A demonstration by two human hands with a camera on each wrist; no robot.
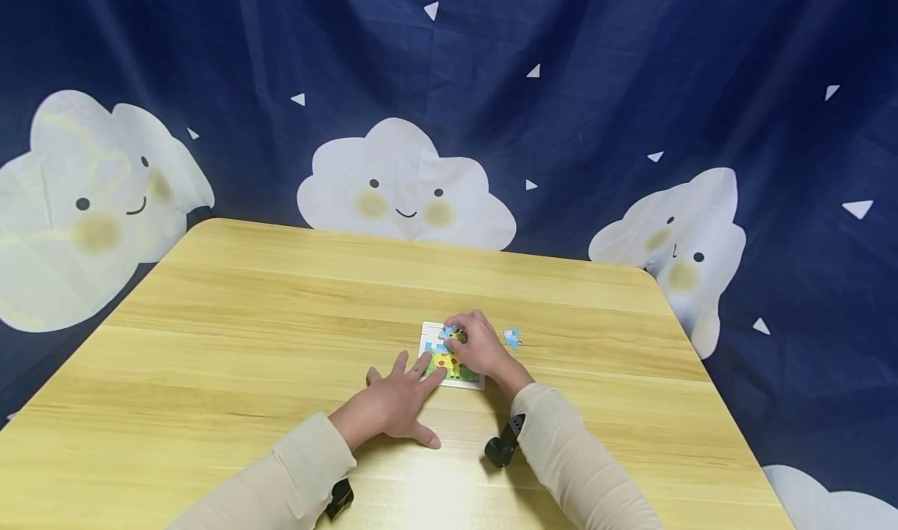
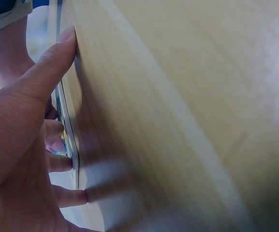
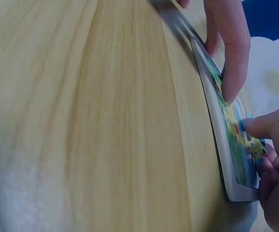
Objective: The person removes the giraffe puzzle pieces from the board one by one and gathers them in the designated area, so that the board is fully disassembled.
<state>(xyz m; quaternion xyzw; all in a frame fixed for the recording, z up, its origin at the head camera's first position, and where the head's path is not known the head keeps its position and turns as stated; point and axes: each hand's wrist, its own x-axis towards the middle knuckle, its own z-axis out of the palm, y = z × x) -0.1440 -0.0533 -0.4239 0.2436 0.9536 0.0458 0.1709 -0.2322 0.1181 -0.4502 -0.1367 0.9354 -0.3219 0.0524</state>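
Note:
A small jigsaw puzzle board (image 1: pixel 463 384) with a white frame lies on the table, partly filled with a yellow giraffe picture on green and blue. My right hand (image 1: pixel 484 347) pinches a puzzle piece (image 3: pixel 255 146) showing a giraffe's head between thumb and fingers, over the board's upper part. Spread wide, my left hand (image 1: pixel 396 401) has its fingertips on the board's left side and over the assembled pieces. Its thumb points away, toward the table's near side. Just right of the board lies a loose blue puzzle piece (image 1: pixel 513 338).
The wood-grain table (image 1: pixel 281 319) stretches out on all sides of the board. Behind it hangs a dark blue cloth (image 1: pixel 561 125) with smiling white clouds and small triangles. Black wrist devices (image 1: pixel 501 448) sit below the sleeves.

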